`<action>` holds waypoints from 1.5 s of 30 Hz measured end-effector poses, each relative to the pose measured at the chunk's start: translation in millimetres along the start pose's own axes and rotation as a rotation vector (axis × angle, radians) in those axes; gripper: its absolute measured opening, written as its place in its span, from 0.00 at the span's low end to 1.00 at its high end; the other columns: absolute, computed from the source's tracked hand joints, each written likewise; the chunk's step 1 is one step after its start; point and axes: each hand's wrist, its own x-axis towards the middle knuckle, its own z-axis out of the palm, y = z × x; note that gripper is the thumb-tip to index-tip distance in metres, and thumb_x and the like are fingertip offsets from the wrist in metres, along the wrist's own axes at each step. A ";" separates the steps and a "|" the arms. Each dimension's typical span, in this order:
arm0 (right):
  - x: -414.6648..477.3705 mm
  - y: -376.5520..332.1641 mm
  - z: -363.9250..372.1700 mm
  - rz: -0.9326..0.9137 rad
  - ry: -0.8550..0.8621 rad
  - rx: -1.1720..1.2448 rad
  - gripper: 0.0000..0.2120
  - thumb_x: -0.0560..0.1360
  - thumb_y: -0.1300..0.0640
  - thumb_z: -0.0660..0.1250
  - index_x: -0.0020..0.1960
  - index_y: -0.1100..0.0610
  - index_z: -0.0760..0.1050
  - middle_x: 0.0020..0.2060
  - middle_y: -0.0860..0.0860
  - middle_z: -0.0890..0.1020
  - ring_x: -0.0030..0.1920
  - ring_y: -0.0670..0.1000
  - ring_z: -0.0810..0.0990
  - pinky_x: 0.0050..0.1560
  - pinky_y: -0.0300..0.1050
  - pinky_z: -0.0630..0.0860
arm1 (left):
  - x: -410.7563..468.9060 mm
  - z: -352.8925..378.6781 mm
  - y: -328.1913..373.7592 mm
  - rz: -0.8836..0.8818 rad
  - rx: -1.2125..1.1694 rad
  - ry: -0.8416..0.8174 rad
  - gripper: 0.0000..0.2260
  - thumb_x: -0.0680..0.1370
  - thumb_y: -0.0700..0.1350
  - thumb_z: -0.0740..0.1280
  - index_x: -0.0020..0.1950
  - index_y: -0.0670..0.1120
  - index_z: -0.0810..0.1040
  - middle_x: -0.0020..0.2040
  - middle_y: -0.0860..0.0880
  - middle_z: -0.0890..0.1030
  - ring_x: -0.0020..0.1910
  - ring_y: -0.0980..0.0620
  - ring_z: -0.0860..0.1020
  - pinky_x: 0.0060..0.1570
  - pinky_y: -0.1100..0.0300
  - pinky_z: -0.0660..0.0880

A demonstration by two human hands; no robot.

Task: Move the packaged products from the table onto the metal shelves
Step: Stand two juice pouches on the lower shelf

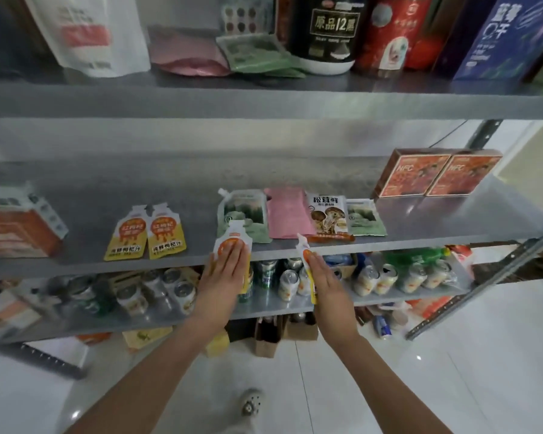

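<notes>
**Pouches held at the front edge of the middle shelf**

Far left on the middle shelf (91, 189) sat an orange carton (16, 227), blurred, and to its right two yellow pouches (148, 233) lay flat side by side, touching. Next came the left hand (226, 274), its fingers laid straight over the face of an orange-and-white pouch (232, 238). Its grip held that pouch from the front, with the thumb mostly hidden. The pouch's top overlapped the shelf's front lip and the lower corner of a green spouted pouch (245, 211), and its bottom hung below the shelf.

A pink pouch (287, 211) lay just beside the green one. In front of it the right hand (326, 286) gripped a second pouch (304, 252), turned edge-on, with its tip at the shelf lip. Further right lay a mushroom pouch (328, 214), overlapping the pink one. A small green pouch (362, 217) lay beside it, and two orange boxes (436, 175) stood at the back right corner.

The lower shelf (273, 303) carried many cans (386, 277), most of them lying on their sides.
</notes>
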 end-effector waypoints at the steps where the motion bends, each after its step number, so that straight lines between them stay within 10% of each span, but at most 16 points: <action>1: 16.4 0.0 2.1 -0.013 0.013 -0.005 0.50 0.56 0.82 0.61 0.76 0.57 0.61 0.73 0.52 0.65 0.71 0.51 0.66 0.60 0.45 0.73 | 11.5 -0.4 -5.6 0.002 0.019 -0.001 0.45 0.69 0.31 0.69 0.78 0.42 0.44 0.78 0.43 0.46 0.76 0.44 0.45 0.73 0.44 0.53; 6: 97.8 -2.1 16.2 -0.089 -0.010 -0.058 0.49 0.50 0.80 0.71 0.70 0.61 0.68 0.64 0.57 0.77 0.60 0.56 0.80 0.45 0.45 0.80 | 73.6 2.9 -32.4 -0.040 0.000 -0.006 0.43 0.61 0.31 0.75 0.75 0.37 0.62 0.74 0.39 0.64 0.73 0.39 0.63 0.68 0.41 0.65; 10: 141.3 -10.9 31.3 -0.113 -0.041 -0.115 0.45 0.50 0.78 0.74 0.67 0.63 0.74 0.61 0.57 0.79 0.58 0.55 0.81 0.46 0.45 0.80 | 105.8 6.3 -49.9 -0.002 0.044 -0.108 0.36 0.77 0.34 0.59 0.78 0.42 0.39 0.79 0.44 0.41 0.77 0.44 0.41 0.75 0.48 0.44; 18: 186.3 -45.2 76.4 -0.261 -0.099 -0.114 0.41 0.53 0.75 0.76 0.66 0.62 0.74 0.63 0.56 0.78 0.60 0.54 0.80 0.51 0.47 0.81 | 117.1 30.1 -97.7 -0.043 0.056 -0.113 0.35 0.77 0.33 0.56 0.77 0.43 0.37 0.78 0.45 0.38 0.77 0.44 0.40 0.74 0.49 0.40; 23: 199.7 -83.4 105.5 -0.367 -0.155 -0.116 0.36 0.57 0.73 0.73 0.65 0.63 0.75 0.62 0.57 0.79 0.59 0.55 0.80 0.51 0.50 0.81 | 96.8 35.2 -136.6 -0.125 0.052 -0.041 0.42 0.60 0.33 0.76 0.72 0.38 0.67 0.72 0.40 0.68 0.71 0.40 0.68 0.65 0.42 0.69; 27: 204.3 -111.2 125.5 -0.382 -0.221 -0.123 0.38 0.52 0.70 0.78 0.62 0.63 0.77 0.59 0.57 0.81 0.56 0.55 0.82 0.46 0.47 0.81 | 74.9 37.8 -164.7 -0.234 0.128 -0.105 0.35 0.79 0.40 0.60 0.77 0.42 0.38 0.79 0.45 0.42 0.77 0.44 0.43 0.75 0.47 0.47; 30: 206.5 -128.1 132.7 -0.400 -0.297 -0.123 0.33 0.71 0.69 0.66 0.74 0.63 0.62 0.73 0.59 0.66 0.72 0.55 0.66 0.67 0.45 0.68 | 59.9 38.2 -181.6 -0.281 0.170 -0.130 0.35 0.80 0.40 0.58 0.75 0.43 0.34 0.77 0.46 0.36 0.77 0.45 0.40 0.74 0.47 0.42; 35: 206.8 -136.3 153.3 -0.389 -0.423 -0.177 0.31 0.79 0.67 0.52 0.78 0.60 0.42 0.78 0.55 0.45 0.78 0.52 0.43 0.74 0.45 0.51 | 37.1 38.6 -212.1 -0.344 0.093 -0.125 0.42 0.62 0.35 0.77 0.74 0.39 0.65 0.73 0.41 0.67 0.72 0.41 0.66 0.64 0.35 0.67; 39: 200.5 -142.7 166.3 -0.362 -0.501 -0.171 0.33 0.80 0.57 0.56 0.78 0.59 0.39 0.78 0.56 0.42 0.77 0.55 0.41 0.77 0.51 0.49 | 21.4 44.4 -223.3 -0.445 0.061 -0.242 0.46 0.71 0.41 0.73 0.79 0.46 0.46 0.79 0.44 0.47 0.77 0.41 0.45 0.72 0.37 0.52; 45: 193.3 -137.5 167.8 -0.440 -0.485 -0.223 0.32 0.80 0.46 0.58 0.78 0.44 0.45 0.78 0.55 0.42 0.77 0.57 0.38 0.74 0.51 0.38 | 28.3 51.6 -220.1 -0.406 -0.047 -0.179 0.36 0.78 0.39 0.62 0.79 0.48 0.43 0.79 0.45 0.47 0.78 0.43 0.45 0.74 0.44 0.52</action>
